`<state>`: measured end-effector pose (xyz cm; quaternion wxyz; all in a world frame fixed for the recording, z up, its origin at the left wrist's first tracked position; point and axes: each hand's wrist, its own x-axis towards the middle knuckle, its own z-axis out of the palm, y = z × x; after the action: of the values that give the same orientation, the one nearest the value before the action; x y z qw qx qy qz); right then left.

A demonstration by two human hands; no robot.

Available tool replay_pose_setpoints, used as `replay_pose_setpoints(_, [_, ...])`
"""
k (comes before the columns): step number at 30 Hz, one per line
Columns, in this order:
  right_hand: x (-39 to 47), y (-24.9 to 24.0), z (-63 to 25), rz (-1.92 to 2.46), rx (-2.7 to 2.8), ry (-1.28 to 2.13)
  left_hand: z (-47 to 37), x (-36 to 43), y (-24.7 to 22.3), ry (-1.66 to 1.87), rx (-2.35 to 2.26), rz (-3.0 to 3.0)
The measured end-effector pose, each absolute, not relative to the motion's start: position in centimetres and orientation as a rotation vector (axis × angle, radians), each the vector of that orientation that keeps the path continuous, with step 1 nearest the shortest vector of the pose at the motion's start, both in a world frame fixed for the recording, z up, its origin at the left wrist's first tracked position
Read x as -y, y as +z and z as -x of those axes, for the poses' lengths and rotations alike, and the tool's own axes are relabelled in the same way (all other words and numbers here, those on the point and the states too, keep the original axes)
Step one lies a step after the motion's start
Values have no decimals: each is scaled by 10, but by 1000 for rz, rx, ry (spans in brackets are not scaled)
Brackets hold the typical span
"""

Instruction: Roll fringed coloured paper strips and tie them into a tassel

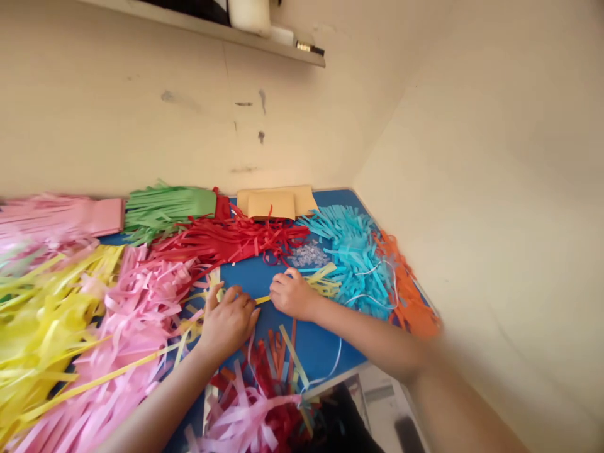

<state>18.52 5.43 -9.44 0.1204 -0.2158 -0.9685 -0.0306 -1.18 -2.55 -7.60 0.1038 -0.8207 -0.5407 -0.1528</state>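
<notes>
Between my two hands runs a narrow yellow paper strip (263, 300), stretched low over the blue tabletop (314, 343). My left hand (229, 319) is closed on its left end, with the index finger raised. The fingers of my right hand (292, 294) pinch the other end. Just beyond the right hand, a pale yellow fringe (324, 281) spreads out; whether it joins the strip is hidden. A small heap of clear bits (309, 254) lies behind that hand. Nearest me, a pink tassel (248, 418) rests among red and orange strips.
Fringed paper piles in yellow (61, 314), pink (136, 314), green (174, 204) and red (226, 239) cover the left and back. Blue fringe (353, 251), a thin white string (340, 352) and orange fringe (410, 296) lie at right. Tan paper (271, 204) sits by the wall; a shelf (202, 28) hangs above.
</notes>
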Motion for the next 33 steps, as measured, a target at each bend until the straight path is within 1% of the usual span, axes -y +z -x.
replay_pose_setpoints(2, [-54,-93,-184,802,2774,8,9,26,-75,-470,1610,2377])
replay_pose_setpoints(4, [-49,-94,-181,869,2731,34,7,27,-75,-479,1609,2371])
replay_pose_setpoints(9, [-35,-105,-175,748,2728,-112,8,35,-80,-473,1598,2417])
replay_pose_setpoints(11, [-35,-110,-181,743,2731,-86,16,40,-83,-464,1590,2443])
replay_pose_setpoints(14, [-42,-113,-199,792,2680,92,33,46,-91,-470,1607,2474])
replay_pose_setpoints(18, [-53,-111,-217,982,2570,417,51,46,-106,-627,1756,2516])
replay_pose_setpoints(21, [-57,-108,-219,1047,2552,542,53,44,-114,-675,1845,2502])
replay_pose_setpoints(25, [-56,-101,-215,1121,2563,593,49,41,-115,-659,1936,2450])
replay_pose_setpoints(28, [-55,-94,-208,1263,2593,581,43,39,-110,-598,1980,2423])
replay_pose_setpoints(31, [-56,-88,-199,1380,2596,556,37,34,-101,-511,1962,2439])
replay_pose_setpoints(33, [-56,-85,-195,1381,2612,538,33,32,-94,-471,1930,2449])
